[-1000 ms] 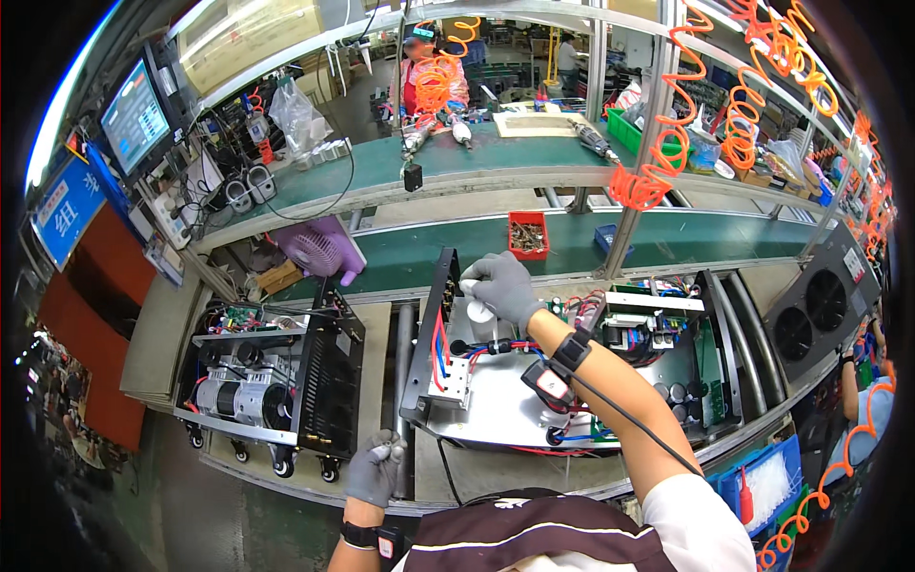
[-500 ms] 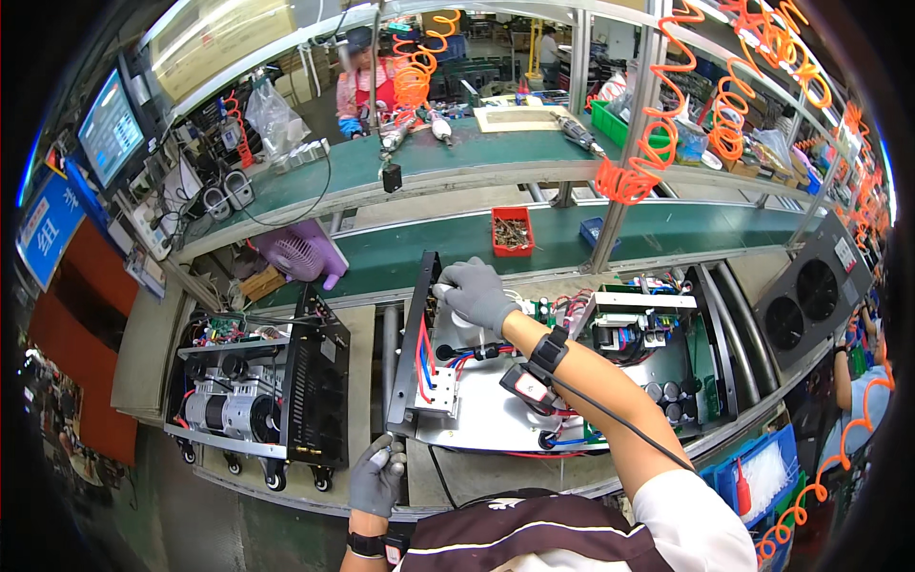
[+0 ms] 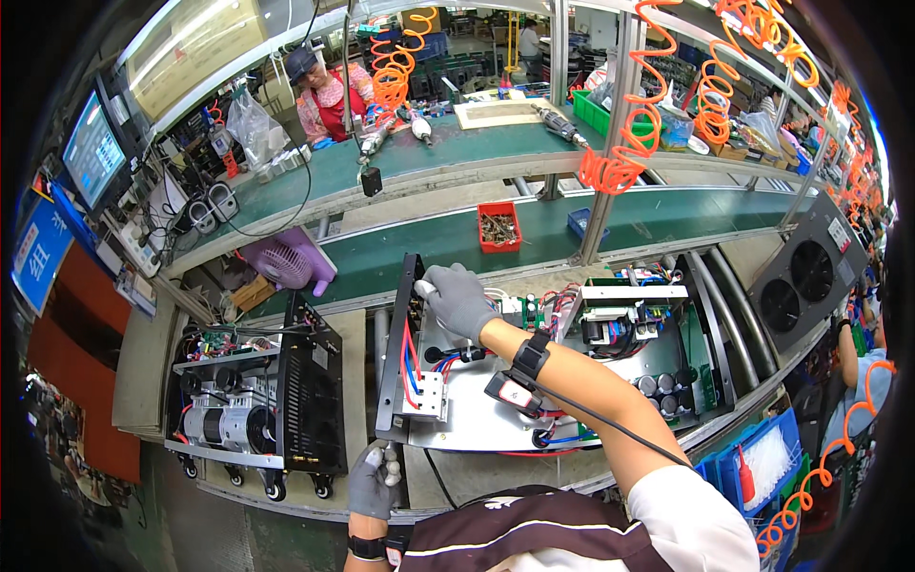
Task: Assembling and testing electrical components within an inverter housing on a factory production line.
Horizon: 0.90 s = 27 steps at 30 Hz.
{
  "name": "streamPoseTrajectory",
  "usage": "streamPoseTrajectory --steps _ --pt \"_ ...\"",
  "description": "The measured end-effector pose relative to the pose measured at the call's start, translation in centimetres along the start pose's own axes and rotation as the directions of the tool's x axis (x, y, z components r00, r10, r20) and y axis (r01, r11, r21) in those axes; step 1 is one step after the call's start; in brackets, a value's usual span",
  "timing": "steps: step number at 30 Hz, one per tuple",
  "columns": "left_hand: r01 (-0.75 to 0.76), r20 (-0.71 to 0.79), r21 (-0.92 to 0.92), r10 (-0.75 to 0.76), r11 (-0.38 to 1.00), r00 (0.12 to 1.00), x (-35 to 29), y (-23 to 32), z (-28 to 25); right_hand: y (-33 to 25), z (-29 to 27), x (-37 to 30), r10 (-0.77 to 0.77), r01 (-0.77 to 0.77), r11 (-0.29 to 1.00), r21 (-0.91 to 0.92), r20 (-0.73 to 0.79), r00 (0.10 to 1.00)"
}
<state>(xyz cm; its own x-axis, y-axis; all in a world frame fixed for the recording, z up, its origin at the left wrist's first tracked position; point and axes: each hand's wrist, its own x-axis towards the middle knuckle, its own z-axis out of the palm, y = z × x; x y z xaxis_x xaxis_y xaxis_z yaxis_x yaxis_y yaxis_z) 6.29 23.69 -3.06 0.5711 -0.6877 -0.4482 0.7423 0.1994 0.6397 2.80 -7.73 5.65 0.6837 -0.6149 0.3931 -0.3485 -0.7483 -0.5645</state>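
hidden: right hand (image 3: 456, 298) palm side not visible, so the small white part under its fingers is mostly covered; cannot tell what it is
hidden 2: left hand (image 3: 374, 481) at lower edge of frame, fingers curled over something small and pale at the chassis corner; item too small to make out
cut off: own torso and left forearm cropped by bottom edge; fan unit (image 3: 808, 276) at right bends into the fisheye rim
hard to see: wiring inside chassis (image 3: 477, 424) is a tangle of red, blue and black; board parts right of centre are blurred
chassis place: centre of frame, open metal tray lying flat on the bench, black front panel (image 3: 398, 353) standing upright on its left side
right hand: grey glove, closed loosely on the top of the panel, upper centre of the chassis, fingers wrapped over the edge
left hand: grey glove, narrow grip, touching the lower left corner of the chassis below the panel
relation: the two hands sit at opposite ends of the panel, right at top, left at bottom
wrist: black strap (image 3: 530, 357) on right forearm, cable running down to the shoulder
left of chassis: second unit (image 3: 253, 400), black grille, on wheels, well apart from both hands
behind: green conveyor (image 3: 667, 224), red bin (image 3: 498, 227) of screws, purple fan (image 3: 284, 262)
upper frame: orange coiled hoses (image 3: 610, 167), another worker (image 3: 324, 91) at the far bench, monitor (image 3: 93, 151) upper left
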Motion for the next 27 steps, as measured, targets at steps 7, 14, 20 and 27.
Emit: streamPoseTrajectory --steps 7,14,20,27 --pt "0.008 -0.007 0.001 -0.008 1.0 1.0 0.3 0.2 0.0 1.2 -0.4 0.5 0.079 -0.147 0.954 0.26 0.256 0.963" --pt "-0.03 -0.01 0.012 0.03 0.999 0.999 0.0 1.2 0.3 0.8 0.3 0.2 0.087 -0.082 0.961 0.265 -0.008 0.996" --pt "-0.056 0.024 -0.02 0.057 0.998 0.998 0.1 2.6 1.0 0.7 -0.1 0.7 0.004 -0.005 1.0 0.007 0.063 0.998" --pt "-0.048 0.022 0.098 0.047 0.994 0.999 0.0 6.1 3.2 1.8 -0.2 1.5 0.231 -0.231 0.972 -0.044 -0.002 0.973"
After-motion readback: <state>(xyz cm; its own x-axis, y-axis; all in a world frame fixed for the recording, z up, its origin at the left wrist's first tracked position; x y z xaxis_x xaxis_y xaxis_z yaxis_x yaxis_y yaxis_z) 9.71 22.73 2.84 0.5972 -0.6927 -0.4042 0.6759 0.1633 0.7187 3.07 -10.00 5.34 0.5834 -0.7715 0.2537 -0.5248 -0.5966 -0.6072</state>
